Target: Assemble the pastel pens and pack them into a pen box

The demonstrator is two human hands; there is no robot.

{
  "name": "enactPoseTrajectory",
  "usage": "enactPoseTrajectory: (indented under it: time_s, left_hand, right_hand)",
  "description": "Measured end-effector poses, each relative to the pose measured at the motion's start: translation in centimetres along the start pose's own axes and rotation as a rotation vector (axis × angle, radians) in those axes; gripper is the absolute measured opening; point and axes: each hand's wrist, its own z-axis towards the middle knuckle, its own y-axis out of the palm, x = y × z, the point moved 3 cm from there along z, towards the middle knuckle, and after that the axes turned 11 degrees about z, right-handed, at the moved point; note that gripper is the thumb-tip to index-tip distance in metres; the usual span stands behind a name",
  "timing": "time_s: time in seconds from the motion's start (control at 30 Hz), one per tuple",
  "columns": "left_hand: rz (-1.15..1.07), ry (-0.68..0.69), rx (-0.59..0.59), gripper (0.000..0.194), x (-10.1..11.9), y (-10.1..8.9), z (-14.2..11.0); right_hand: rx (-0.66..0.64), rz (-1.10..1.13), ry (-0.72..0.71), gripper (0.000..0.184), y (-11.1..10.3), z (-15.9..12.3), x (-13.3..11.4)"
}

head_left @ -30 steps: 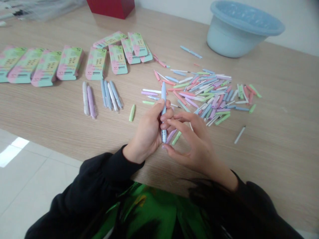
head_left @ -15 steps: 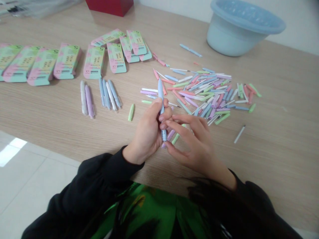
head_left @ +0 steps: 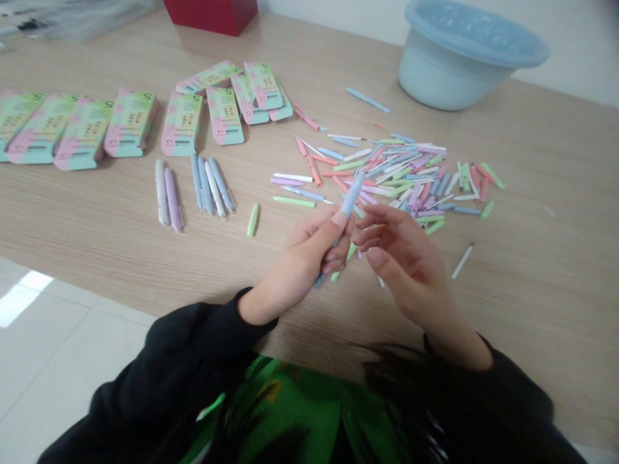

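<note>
A light blue pen [head_left: 352,195] slants up and to the right in my left hand [head_left: 309,251], whose fingers wrap its middle. The pen's lower end shows below my fist. My right hand [head_left: 403,261] hovers just right of it, fingers loosely curled and apart, holding nothing. Behind both hands spreads a heap of pastel pen parts [head_left: 411,174], with barrels, caps and thin white refills mixed together. A few green and purple parts lie partly hidden beneath my hands. To the left rests a single green pen cap [head_left: 253,220].
Whole pens [head_left: 213,187] lie in two small groups at left. Behind them stretches a row of pastel cartons [head_left: 181,125], some stacked. A blue plastic basin [head_left: 435,77] and a red box [head_left: 213,14] stand at the back. One white refill [head_left: 463,261] lies at right.
The pen has tilted from nearly upright toward the right in my left hand. My right hand has drawn away from its lower end, rightward, and turned its palm more into view.
</note>
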Motion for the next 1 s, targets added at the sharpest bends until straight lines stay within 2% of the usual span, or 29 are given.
enactPoseTrajectory:
  time_s: [0.17,0.3,0.43,0.7,0.87,1.0]
  left_hand:
    - [0.233,0.059,-0.099,0.033,0.1,0.1,-0.6]
    - [0.363,0.08,-0.186,0.036,0.4,0.0,-0.9]
    - [0.452,0.078,-0.271,0.039,0.5,-0.4,-1.1]
    - [0.509,0.079,-0.295,0.038,0.6,-0.5,-1.2]
    - [0.571,0.084,-0.267,0.036,0.9,-0.4,-1.3]
    - [0.623,0.103,-0.266,0.035,0.9,-0.4,-1.2]
  right_hand:
    - [0.068,0.06,-0.019,0.025,-0.9,0.4,-0.7]
    - [0.037,0.016,-0.056,0.016,-0.8,0.5,-1.7]
    - [0.04,0.03,-0.079,0.022,-0.7,0.2,-2.4]
    - [0.115,0.013,-0.094,0.026,-0.8,-0.8,-3.1]
    - [0.034,-0.04,-0.088,0.018,-1.1,-0.4,-3.5]
    - [0.013,0.01,-0.027,0.006,-1.4,0.0,-3.6]
